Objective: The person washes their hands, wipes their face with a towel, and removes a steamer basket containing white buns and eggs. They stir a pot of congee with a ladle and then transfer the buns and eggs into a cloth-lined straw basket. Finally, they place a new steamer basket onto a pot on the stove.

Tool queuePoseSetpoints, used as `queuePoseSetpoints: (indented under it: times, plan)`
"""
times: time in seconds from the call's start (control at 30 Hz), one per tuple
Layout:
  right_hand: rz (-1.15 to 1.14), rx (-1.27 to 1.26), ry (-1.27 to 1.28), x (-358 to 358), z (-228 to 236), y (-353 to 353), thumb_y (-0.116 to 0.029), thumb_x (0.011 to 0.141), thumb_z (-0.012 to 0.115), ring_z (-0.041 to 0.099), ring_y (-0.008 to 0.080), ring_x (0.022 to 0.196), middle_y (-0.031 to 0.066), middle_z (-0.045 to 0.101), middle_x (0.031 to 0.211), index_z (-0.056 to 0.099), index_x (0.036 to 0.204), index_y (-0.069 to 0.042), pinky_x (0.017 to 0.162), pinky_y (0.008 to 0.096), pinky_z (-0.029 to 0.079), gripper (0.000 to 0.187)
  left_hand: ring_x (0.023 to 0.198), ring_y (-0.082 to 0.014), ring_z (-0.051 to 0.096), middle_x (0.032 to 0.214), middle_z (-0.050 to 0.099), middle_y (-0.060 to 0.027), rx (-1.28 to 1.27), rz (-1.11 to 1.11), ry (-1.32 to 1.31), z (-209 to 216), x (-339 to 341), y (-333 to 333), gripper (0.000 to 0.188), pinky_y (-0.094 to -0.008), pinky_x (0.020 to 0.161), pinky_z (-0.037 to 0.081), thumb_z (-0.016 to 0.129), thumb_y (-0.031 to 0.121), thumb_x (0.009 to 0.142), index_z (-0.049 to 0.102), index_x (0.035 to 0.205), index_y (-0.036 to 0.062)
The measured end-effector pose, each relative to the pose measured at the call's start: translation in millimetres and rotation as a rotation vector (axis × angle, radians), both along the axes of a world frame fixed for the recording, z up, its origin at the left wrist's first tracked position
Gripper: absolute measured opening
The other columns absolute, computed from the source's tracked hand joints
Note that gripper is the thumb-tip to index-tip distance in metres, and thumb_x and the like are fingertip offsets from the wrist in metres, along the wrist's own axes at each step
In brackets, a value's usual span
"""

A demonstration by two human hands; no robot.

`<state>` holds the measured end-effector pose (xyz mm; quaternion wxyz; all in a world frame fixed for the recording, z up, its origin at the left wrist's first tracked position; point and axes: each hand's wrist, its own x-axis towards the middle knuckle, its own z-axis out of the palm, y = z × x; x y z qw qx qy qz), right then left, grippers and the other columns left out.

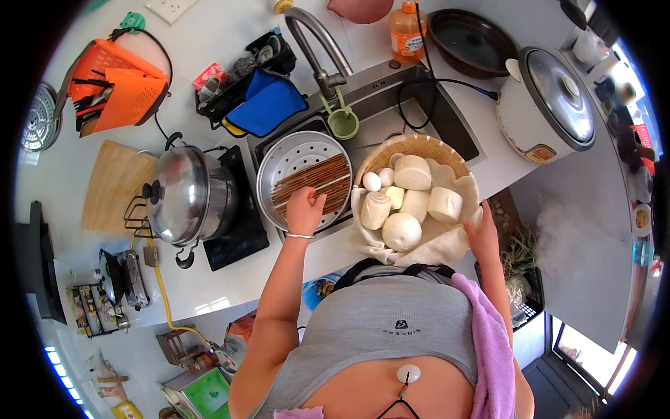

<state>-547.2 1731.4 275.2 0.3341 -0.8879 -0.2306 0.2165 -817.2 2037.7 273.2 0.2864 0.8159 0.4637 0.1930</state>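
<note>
My left hand (305, 209) is closed over the near end of a bundle of brown wooden chopsticks (322, 176). The chopsticks lie across a round metal steamer tray (281, 150) with holes in it, and its fingertips are partly hidden. On the right, my right hand (482, 229) grips the side of a round woven basket (434, 148). A pale cloth (448, 230) lines the basket. Several steamed buns (403, 231) sit on the cloth, along with two white eggs (372, 181) and a small yellowish piece (395, 197).
Behind the tray is a sink (447, 115) with a faucet (317, 42) and a hanging green ladle (343, 123). A lidded steel pot (183, 192) stands left by a black cooktop (241, 237). A rice cooker (534, 115) and a dark pan (474, 43) stand right. A power cord (436, 87) crosses the sink.
</note>
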Motion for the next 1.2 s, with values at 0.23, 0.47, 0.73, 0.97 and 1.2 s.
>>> queuePoseSetpoints:
  times: [0.23, 0.47, 0.73, 0.97, 1.2]
  plan:
    - [0.003, -0.216, 0.145, 5.1, 10.7, -17.5, -0.039, 0.085, 0.062, 0.065, 0.0291, 0.065, 0.0180, 0.065, 0.070, 0.063, 0.081, 0.004, 0.062, 0.0387, 0.049, 0.043, 0.066, -0.0279, 0.059, 0.075, 0.060, -0.0112, 0.204, -0.180, -0.103, -2.2, -24.3, -48.0, 0.013, -0.0366, 0.062, 0.047, 0.068, 0.013, 0.075, 0.061, 0.079, 0.0030]
    - [-0.001, -0.280, 0.248, 7.1, 48.7, -17.7, -0.030, 0.086, 0.061, 0.062, 0.0169, 0.050, 0.0115, 0.064, 0.062, 0.066, 0.080, 0.003, 0.051, 0.0302, 0.048, 0.034, 0.064, -0.0262, 0.057, 0.071, 0.058, -0.0065, 0.180, -0.682, -0.115, -3.2, -4.4, -110.0, 0.031, -0.0353, 0.056, 0.045, 0.072, 0.035, 0.071, 0.060, 0.071, 0.0062]
    - [-0.159, 0.019, 0.471, 8.7, 51.1, -43.3, -0.013, 0.084, 0.064, 0.061, 0.0119, 0.060, 0.0067, 0.065, 0.078, 0.064, 0.096, -0.001, 0.053, 0.0233, 0.047, 0.018, 0.062, -0.0273, 0.058, 0.071, 0.057, -0.0083, 0.057, -0.573, 0.133, -25.6, -10.9, -122.7, 0.022, -0.0363, 0.055, 0.047, 0.070, 0.024, 0.069, 0.058, 0.072, 0.0068]
    - [0.479, 0.137, -0.465, -21.5, 75.9, -19.1, -0.009, 0.067, 0.074, 0.052, 0.0290, 0.111, 0.0107, 0.056, 0.119, 0.065, 0.105, -0.009, 0.093, 0.0411, 0.043, 0.039, 0.059, -0.0212, 0.058, 0.075, 0.058, -0.0081, -0.392, -0.458, 0.001, 25.3, -14.7, -109.7, 0.012, -0.0313, 0.054, 0.047, 0.066, 0.012, 0.075, 0.058, 0.080, 0.0053]
    - [0.846, 0.150, -0.398, -37.0, 40.1, 6.0, -0.014, 0.061, 0.074, 0.055, 0.0297, 0.106, 0.0069, 0.063, 0.102, 0.067, 0.088, -0.009, 0.093, 0.0418, 0.042, 0.028, 0.068, -0.0236, 0.060, 0.087, 0.058, -0.0095, 0.034, -0.471, -0.233, 39.5, 13.0, -105.4, 0.018, -0.0316, 0.060, 0.049, 0.072, 0.014, 0.072, 0.060, 0.081, 0.0034]
